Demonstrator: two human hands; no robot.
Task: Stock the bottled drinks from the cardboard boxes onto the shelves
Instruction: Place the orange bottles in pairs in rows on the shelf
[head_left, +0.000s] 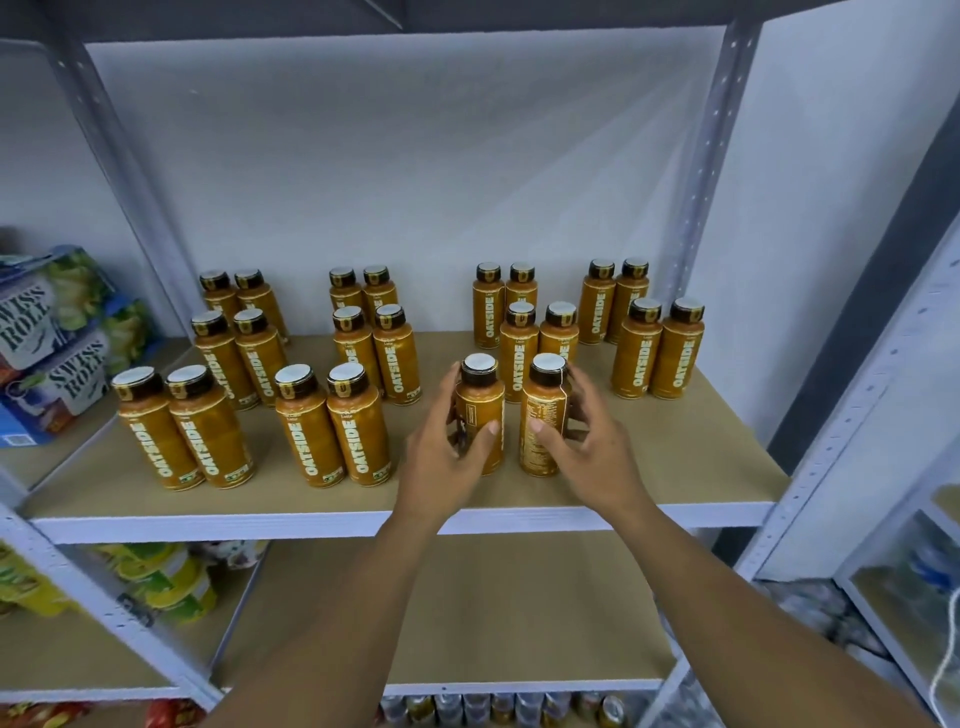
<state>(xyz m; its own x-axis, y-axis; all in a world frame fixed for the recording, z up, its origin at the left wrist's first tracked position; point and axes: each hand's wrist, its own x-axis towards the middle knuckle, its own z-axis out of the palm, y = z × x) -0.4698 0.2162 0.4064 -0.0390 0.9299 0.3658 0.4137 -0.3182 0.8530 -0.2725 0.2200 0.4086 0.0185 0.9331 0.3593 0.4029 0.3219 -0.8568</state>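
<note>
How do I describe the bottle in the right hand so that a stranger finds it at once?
On the tan shelf board, orange bottles stand in pairs. In the third column from the left, the front pair is held: left bottle in the left hand, right bottle in the right hand. The right bottle shows a panel of small print; the unheld ones show the big OATSIDE word.

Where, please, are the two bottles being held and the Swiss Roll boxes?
Left-hand bottle (479, 364): head view, on its white cap.
Right-hand bottle (546, 415): head view, on its printed label.
Swiss Roll boxes (26, 318): head view, on the upper box's front.
</note>
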